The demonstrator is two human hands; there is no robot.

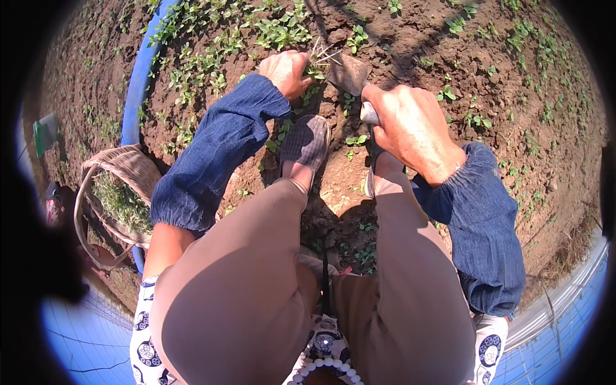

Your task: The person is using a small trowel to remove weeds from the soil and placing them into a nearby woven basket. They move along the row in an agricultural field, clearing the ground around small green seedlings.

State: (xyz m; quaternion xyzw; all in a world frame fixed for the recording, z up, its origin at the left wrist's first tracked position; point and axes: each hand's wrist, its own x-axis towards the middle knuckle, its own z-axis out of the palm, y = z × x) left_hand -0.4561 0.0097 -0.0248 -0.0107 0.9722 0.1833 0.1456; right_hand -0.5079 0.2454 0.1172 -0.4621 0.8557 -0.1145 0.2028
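Observation:
My left hand (pixel 285 74) is closed round a bunch of small green seedlings (pixel 316 69), whose pale, thin roots stick out to the right. My right hand (pixel 410 125) grips the handle of a short digging tool that looks like a hand trowel. Its broad, earth-coloured blade (pixel 348 74) points toward the seedlings and lies close to the soil, just right of my left hand. Fingers hide much of the handle. Whether the blade touches the roots, I cannot tell. Low green plants (pixel 282 32) grow just beyond my left hand.
A wicker basket (pixel 131 168) with greens in it leans at my left. Past it runs a blue hose or pipe (pixel 135 96). My shoes (pixel 306 144) stand on the brown soil close behind both hands. Small seedlings (pixel 478 120) dot the ground at right.

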